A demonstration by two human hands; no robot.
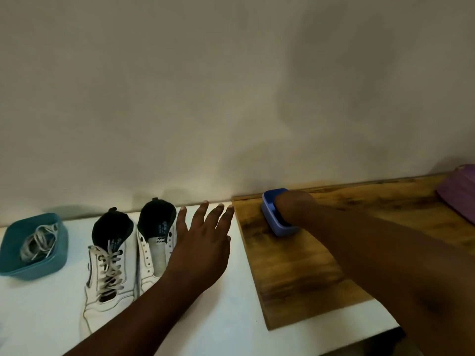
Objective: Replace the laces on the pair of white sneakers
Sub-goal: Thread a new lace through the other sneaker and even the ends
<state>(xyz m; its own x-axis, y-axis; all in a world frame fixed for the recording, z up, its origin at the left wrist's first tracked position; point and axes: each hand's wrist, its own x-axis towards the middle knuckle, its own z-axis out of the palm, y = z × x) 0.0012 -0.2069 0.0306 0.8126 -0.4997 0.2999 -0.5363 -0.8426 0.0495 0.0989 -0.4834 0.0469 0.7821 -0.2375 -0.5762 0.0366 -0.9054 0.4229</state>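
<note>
Two white sneakers stand side by side on the white table. The left sneaker (108, 268) carries a grey lace. The right sneaker (154, 242) has bare eyelets and is partly covered by my left hand (203, 237), which hovers beside it with fingers spread, holding nothing. A teal tray (15, 255) at the far left holds a loose grey lace (38, 240). My right hand (293, 209) reaches into a small blue tray (270, 211) on the wooden board; its fingers are hidden inside.
The wooden board (303, 273) covers the table's right part, against the wall. A purple object (460, 191) lies at the far right edge. The table's front right corner (395, 327) shows near my right forearm.
</note>
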